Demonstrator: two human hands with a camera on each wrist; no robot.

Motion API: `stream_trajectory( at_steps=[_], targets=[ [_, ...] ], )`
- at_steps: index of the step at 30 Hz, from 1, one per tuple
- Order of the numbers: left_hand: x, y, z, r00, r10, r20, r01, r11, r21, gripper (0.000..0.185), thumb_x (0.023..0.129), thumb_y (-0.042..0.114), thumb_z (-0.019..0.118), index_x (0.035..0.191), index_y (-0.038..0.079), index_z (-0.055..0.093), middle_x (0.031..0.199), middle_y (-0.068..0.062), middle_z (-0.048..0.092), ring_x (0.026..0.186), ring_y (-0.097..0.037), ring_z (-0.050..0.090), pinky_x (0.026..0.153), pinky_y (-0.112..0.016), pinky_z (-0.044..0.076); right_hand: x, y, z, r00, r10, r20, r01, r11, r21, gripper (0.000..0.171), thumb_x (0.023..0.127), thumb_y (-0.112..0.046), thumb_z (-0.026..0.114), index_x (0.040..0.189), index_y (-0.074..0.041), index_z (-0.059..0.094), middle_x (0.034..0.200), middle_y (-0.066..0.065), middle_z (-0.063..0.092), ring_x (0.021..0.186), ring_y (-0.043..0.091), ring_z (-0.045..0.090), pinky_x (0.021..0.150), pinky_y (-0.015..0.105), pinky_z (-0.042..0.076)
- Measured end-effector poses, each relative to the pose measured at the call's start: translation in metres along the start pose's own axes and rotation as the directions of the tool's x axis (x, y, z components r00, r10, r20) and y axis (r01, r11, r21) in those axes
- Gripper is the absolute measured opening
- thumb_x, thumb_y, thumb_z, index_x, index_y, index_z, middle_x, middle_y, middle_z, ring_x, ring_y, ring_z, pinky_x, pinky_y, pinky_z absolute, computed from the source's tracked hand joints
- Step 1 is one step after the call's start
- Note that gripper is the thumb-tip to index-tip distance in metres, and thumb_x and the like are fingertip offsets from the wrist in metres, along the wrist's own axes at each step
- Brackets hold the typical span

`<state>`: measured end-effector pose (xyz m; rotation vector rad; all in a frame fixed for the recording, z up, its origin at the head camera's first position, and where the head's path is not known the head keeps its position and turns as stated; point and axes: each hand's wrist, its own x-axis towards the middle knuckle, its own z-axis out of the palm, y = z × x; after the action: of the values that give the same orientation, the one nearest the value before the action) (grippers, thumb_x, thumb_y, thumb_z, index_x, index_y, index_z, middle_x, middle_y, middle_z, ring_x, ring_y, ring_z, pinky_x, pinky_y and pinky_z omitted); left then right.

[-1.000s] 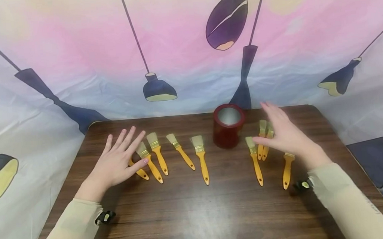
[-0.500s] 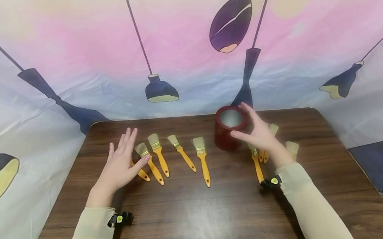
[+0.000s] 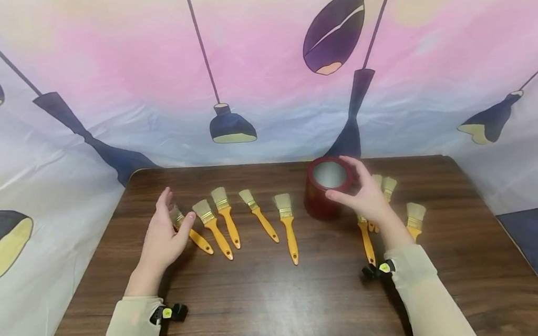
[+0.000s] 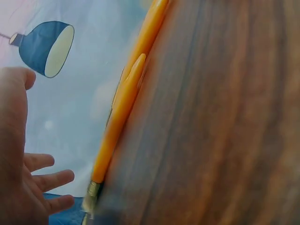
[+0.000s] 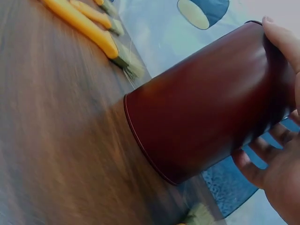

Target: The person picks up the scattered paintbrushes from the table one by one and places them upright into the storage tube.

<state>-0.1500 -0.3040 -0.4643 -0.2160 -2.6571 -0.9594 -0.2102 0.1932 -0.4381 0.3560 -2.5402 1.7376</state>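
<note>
My right hand [image 3: 368, 196] grips the upper part of a dark red can [image 3: 323, 203], thumb on the near side and fingers round the far side. The right wrist view shows the can [image 5: 197, 108] between thumb and fingers. Its silvery inside [image 3: 330, 175] is visible from above. Over the table's left part, my left hand [image 3: 161, 240] holds nothing, fingers loosely bent, beside the leftmost paintbrush [image 3: 201, 242]. That brush's bristles are partly hidden by the hand. In the left wrist view, yellow brush handles [image 4: 117, 117] lie past the thumb.
Several yellow-handled paintbrushes [image 3: 289, 235] lie in a loose row left of the can. More, including a wide brush [image 3: 415, 214], lie to its right, partly behind my right hand and wrist. A lamp-printed cloth [image 3: 272, 83] hangs behind the brown wooden table [image 3: 261, 306].
My right hand has come left from above the right-hand brushes and taken hold of the can, which has shifted slightly toward me. My left hand has turned more edge-on beside the leftmost brush.
</note>
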Motion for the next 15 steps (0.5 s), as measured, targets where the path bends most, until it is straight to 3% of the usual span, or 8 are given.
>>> stream_trajectory(
  at_steps=[4, 6, 8, 11, 13, 15],
  targets=[
    [-0.005, -0.004, 0.003, 0.996, -0.054, -0.067, 0.052, 0.998, -0.031, 0.095, 0.104, 0.034, 0.071, 0.172, 0.002, 0.014, 0.166, -0.034, 0.039, 0.138, -0.057, 0.054, 0.11, -0.077, 0.042, -0.008, 0.004, 0.005, 1.0, -0.013, -0.006, 0.013, 0.999, 0.052, 0.092, 0.09, -0.02, 0.092, 0.165, -0.019, 0.038, 0.16, 0.008, 0.048, 0.137, 0.03, 0.052, 0.099, 0.024, 0.056],
    [-0.006, -0.004, 0.004, 0.991, -0.08, -0.103, 0.078, 0.997, -0.024, 0.096, 0.102, 0.035, 0.074, 0.171, 0.0, 0.018, 0.162, -0.034, 0.043, 0.137, -0.057, 0.055, 0.109, -0.077, 0.043, -0.01, 0.006, 0.008, 1.0, -0.02, -0.008, 0.02, 0.998, 0.067, 0.092, 0.09, -0.019, 0.092, 0.165, -0.019, 0.038, 0.159, 0.008, 0.048, 0.136, 0.029, 0.052, 0.096, 0.02, 0.055],
    [-0.007, -0.003, 0.005, 0.983, -0.112, -0.143, 0.11, 0.994, -0.021, 0.095, 0.099, 0.035, 0.076, 0.169, -0.003, 0.023, 0.156, -0.034, 0.048, 0.127, -0.053, 0.06, 0.103, -0.071, 0.049, -0.012, 0.007, 0.009, 1.0, -0.021, -0.007, 0.021, 0.997, 0.078, 0.091, 0.09, -0.018, 0.091, 0.164, -0.02, 0.038, 0.158, 0.007, 0.048, 0.135, 0.029, 0.053, 0.097, 0.024, 0.056],
    [-0.009, 0.001, 0.008, 0.967, -0.17, -0.192, 0.169, 0.985, -0.022, 0.092, 0.097, 0.035, 0.079, 0.164, -0.006, 0.03, 0.145, -0.032, 0.055, 0.109, -0.045, 0.063, 0.09, -0.057, 0.052, -0.015, 0.008, 0.01, 1.0, -0.011, 0.006, 0.01, 0.996, 0.091, 0.091, 0.091, -0.018, 0.091, 0.165, -0.022, 0.037, 0.159, 0.004, 0.047, 0.138, 0.027, 0.052, 0.107, 0.039, 0.054],
    [-0.011, 0.004, 0.009, 0.952, -0.23, -0.203, 0.23, 0.973, -0.022, 0.09, 0.097, 0.037, 0.079, 0.161, -0.007, 0.034, 0.135, -0.029, 0.058, 0.097, -0.039, 0.063, 0.081, -0.048, 0.049, -0.017, 0.008, 0.009, 1.0, -0.003, 0.014, 0.001, 0.995, 0.102, 0.092, 0.091, -0.018, 0.09, 0.165, -0.023, 0.035, 0.16, 0.003, 0.046, 0.141, 0.027, 0.05, 0.114, 0.05, 0.05],
    [-0.013, 0.008, 0.01, 0.935, -0.298, -0.193, 0.301, 0.954, -0.014, 0.088, 0.097, 0.041, 0.078, 0.159, -0.007, 0.036, 0.127, -0.026, 0.061, 0.094, -0.038, 0.063, 0.08, -0.047, 0.048, -0.019, 0.008, 0.008, 1.0, 0.0, 0.021, -0.002, 0.994, 0.111, 0.093, 0.092, -0.018, 0.09, 0.166, -0.023, 0.034, 0.161, 0.003, 0.045, 0.144, 0.027, 0.048, 0.119, 0.057, 0.044]
  ],
)
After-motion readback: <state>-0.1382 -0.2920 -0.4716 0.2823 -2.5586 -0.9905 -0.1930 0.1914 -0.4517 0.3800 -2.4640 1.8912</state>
